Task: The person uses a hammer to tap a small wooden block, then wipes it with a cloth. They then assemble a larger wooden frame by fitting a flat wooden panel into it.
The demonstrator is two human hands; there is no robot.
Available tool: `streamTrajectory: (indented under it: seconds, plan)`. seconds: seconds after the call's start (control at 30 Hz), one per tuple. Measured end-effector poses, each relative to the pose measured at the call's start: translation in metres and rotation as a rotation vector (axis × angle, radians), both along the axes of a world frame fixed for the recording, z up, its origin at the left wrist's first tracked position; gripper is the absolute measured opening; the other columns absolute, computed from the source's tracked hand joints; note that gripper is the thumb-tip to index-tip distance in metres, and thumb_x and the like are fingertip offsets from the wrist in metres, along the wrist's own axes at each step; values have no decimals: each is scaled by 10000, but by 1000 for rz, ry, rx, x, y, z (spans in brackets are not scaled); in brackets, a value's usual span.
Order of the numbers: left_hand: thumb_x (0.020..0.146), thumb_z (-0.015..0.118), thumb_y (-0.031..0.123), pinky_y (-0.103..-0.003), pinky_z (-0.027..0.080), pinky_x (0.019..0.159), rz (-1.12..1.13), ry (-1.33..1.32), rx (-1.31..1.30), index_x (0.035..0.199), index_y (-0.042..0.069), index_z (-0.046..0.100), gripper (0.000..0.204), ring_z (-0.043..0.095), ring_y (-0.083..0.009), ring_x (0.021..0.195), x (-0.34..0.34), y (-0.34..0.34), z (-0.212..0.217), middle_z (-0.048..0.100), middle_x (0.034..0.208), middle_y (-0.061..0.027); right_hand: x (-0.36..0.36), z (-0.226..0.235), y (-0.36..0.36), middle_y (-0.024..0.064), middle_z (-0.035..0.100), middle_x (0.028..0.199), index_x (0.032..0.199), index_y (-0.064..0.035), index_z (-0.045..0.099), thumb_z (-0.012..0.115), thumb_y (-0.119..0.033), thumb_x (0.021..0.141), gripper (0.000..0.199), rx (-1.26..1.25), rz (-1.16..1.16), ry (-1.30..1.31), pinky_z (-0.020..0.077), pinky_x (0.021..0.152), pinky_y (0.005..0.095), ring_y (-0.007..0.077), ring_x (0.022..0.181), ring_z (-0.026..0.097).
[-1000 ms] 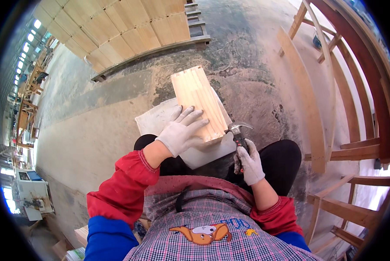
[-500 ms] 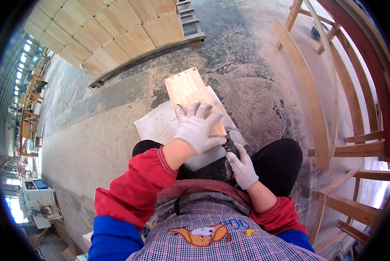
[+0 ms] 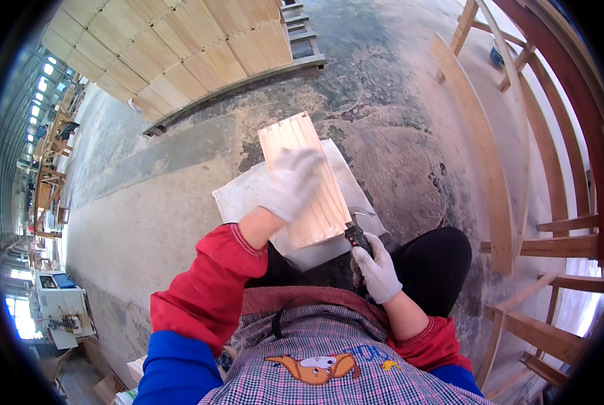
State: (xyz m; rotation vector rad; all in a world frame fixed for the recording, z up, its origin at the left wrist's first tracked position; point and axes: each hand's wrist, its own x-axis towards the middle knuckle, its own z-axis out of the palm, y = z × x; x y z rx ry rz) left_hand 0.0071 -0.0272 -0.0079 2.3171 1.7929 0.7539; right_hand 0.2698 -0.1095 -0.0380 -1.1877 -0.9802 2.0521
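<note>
A pale wooden box [image 3: 319, 202] with notched joints along its far edge rests on a white, flat-topped support [image 3: 238, 196] between my knees. My left hand [image 3: 290, 185], in a white glove, is over the upper face of the box. Motion smears its fingers, so their grip and any contact cannot be made out. Closed around the black handle of a claw hammer [image 3: 356, 236] is my right hand [image 3: 379, 270], also gloved. The hammer's curved metal end shows beside the box's near right corner; the rest of the head is hidden.
A large stack of similar wooden boxes [image 3: 180, 57] stands on a pallet [image 3: 248, 79] at the far left. Wooden frames [image 3: 484, 155] stand along the right side. Machinery [image 3: 62, 304] is at the lower left, and the concrete floor [image 3: 147, 209] lies around me.
My left hand has gone from spread fingers on the box to a blurred, drawn-in shape slightly further left. More of the box's near end now shows. My right hand keeps the hammer almost in place.
</note>
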Motion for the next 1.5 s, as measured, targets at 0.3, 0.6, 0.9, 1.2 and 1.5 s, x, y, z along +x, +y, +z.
streamTrajectory:
  seconds: [0.3,0.6,0.9,1.2,1.5]
  plan:
    - [972,606,104,-271,483,887,400,-993,-325,1250,48,640,286,601,-136,1012,-113,65,-29,667,1172,-28,-2,1,2,20,538,718,1372,-26,419,551,-230,980,461,-12,26,-24,410,451,236,95,489,486]
    - [901,674,447,-340,494,882,436,-230,-607,1105,7,689,485,645,-224,984,-108,112,13,701,1081,-111,-1,6,5,2,549,756,1391,-49,440,596,-218,984,468,-59,41,-23,397,475,223,68,534,488]
    - [829,450,805,-411,480,975,556,203,-751,1242,21,656,910,631,-347,1156,-61,140,25,661,1247,-198,-3,7,4,-8,546,787,1365,-30,473,612,-218,979,451,-14,35,-50,392,496,217,52,559,478]
    - [961,643,307,-373,551,847,521,-690,-718,1254,39,613,398,642,-217,1039,-99,102,18,668,1163,-73,-2,8,4,-1,553,764,1373,-43,468,596,-206,978,446,-49,8,-2,391,472,219,64,537,482]
    - [998,522,75,-403,515,978,516,-1277,-464,1420,110,459,428,597,-240,1174,-89,68,-16,570,1345,-81,-7,1,2,24,547,716,1354,-28,443,561,-233,986,437,23,-26,-2,414,426,236,95,488,497]
